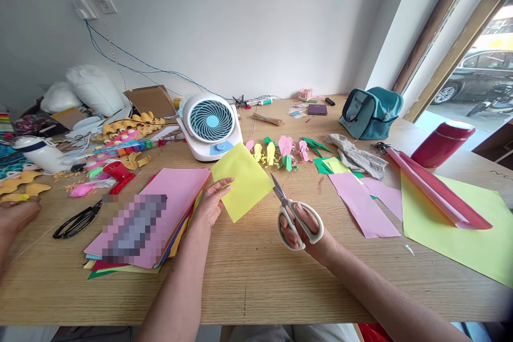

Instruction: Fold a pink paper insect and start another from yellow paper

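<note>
My left hand pinches a yellow sheet of paper by its left side, holding it up above the table. In my right hand is a pair of scissors with off-white handles; my fingers are through the loops. Their blades are slightly parted, and the tips are beside the paper's right corner. Behind the paper stand several small folded paper figures in pink, yellow and green. A stack of coloured paper, pink on top, lies left of my left hand, with a blurred-out dark object on it.
A white fan stands behind the paper stack. Pink paper pieces, a large yellow sheet, a red cup and a teal bag are at right. Black scissors and another person's hand are at left.
</note>
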A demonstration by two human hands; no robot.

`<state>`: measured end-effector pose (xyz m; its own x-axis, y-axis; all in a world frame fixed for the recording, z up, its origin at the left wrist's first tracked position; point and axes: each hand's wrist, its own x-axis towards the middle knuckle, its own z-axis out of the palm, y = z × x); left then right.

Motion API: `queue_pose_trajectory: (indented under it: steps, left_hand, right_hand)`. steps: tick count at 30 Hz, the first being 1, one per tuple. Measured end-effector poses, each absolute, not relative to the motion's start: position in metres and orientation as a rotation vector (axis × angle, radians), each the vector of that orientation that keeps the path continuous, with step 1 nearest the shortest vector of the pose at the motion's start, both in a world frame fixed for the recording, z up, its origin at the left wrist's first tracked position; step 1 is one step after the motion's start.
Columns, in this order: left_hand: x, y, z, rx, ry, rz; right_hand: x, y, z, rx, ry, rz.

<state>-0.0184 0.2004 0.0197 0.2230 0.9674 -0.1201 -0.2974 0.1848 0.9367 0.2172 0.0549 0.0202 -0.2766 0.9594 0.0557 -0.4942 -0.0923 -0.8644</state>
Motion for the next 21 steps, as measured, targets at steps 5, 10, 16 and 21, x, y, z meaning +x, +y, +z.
queue_pose_trajectory:
  steps: [5, 10, 16, 21]
  left_hand:
    - [-0.0191, 0.2005, 0.0187, 0.951, 0.905, 1.080]
    - [-0.0174, 0.1997, 0.0200, 0.959, 0.923, 1.103]
    - [-0.0170, 0.2000, 0.0197, 0.958, 0.890, 1.109]
    - [-0.0140, 0.1967, 0.0199, 0.976, 0.878, 1.049]
  right_hand:
    - [0.2155, 0.0552, 0.0213, -0.704, -0.968, 1.616]
    - [0.2155, 0.0548, 0.0174, -0.694, -0.982, 1.617]
    - [0.2156, 0.0525, 0.0170, -0.653, -1.014, 1.657]
    - [0.2148, 0.0530, 0.0196, -0.622, -0.978, 1.722]
